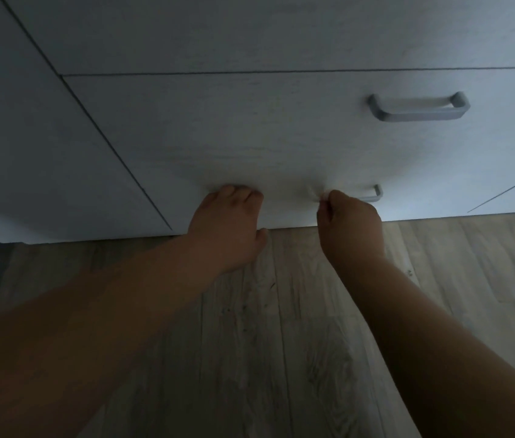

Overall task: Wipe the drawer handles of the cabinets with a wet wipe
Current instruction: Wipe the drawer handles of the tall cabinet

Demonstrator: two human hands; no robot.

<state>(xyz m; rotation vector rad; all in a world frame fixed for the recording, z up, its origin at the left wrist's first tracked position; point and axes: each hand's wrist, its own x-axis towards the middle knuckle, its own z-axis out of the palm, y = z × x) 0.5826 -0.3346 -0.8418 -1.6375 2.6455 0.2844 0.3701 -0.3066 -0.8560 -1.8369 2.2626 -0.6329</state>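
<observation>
Wiping work sits at the lowest drawer, down by the floor (281,327). The right hand (349,226) is curled, thumb and fingers pinching a wet wipe (313,193), of which only a small pale tuft shows just beyond its knuckles. The lower handle (374,195) runs behind that hand; only its far end pokes out on the side away from the left hand, so the wipe seems to be at the handle's near end, though the contact itself is hidden. The left hand (229,226) is near the right one, knuckles bent against the drawer front (218,137) with the thumb hanging below. I cannot tell whether its fingers hook an edge or merely brace there. Above and beyond the right hand, well apart from it, the upper handle (418,109) is untouched by either hand, and nothing shows whether it has been cleaned. My guess is that the step in hand is the rub along the lower handle. The next move calls for drawing the pinched wipe along the bar toward its exposed end while the left hand steadies the drawer against sliding.
</observation>
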